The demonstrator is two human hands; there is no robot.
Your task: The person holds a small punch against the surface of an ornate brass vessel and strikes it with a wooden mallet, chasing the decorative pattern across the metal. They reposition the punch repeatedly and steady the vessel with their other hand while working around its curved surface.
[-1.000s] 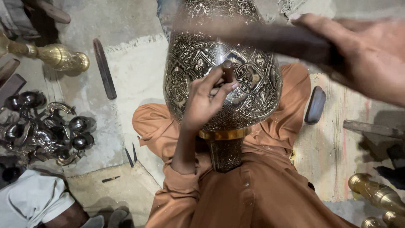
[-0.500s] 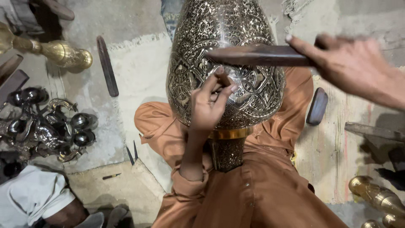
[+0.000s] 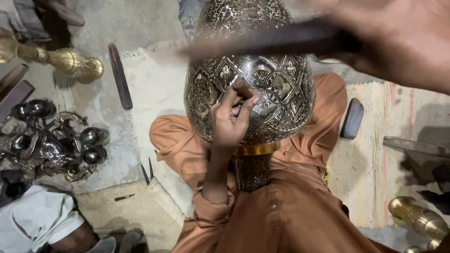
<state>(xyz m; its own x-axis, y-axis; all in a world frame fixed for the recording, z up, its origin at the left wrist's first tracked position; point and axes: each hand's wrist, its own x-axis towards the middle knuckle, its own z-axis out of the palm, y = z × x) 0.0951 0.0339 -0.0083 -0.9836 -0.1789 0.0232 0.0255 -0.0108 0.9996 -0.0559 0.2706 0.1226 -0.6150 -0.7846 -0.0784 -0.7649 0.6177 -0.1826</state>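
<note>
Engraved brass vase [image 3: 262,89], large and bulbous, rests between our knees on the lap of our orange garment [image 3: 290,211], its narrow gold-banded neck pointing toward us and its patterned body filling the middle of the view. Our left hand [image 3: 232,119] lies against the vase's lower belly, fingers pinched together around a small thin tool [image 3: 241,89] whose tip meets the engraved surface. Our right hand [image 3: 398,42] is up near the camera at the top right, blurred, closed around the handle of a dark hammer-like bar [image 3: 276,40] that stretches leftward across the upper part of the vase; we cannot tell whether the bar touches the metal. On the floor to the left lie a pile of dark shiny metal pieces [image 3: 51,145], a golden brass vessel [image 3: 75,63] on its side, and a long dark flat tool [image 3: 120,75]. A small dark oblong block [image 3: 352,118] sits on the woven mat [image 3: 375,164] to the right, and another brass piece [image 3: 417,218] shows at the lower right corner.
</note>
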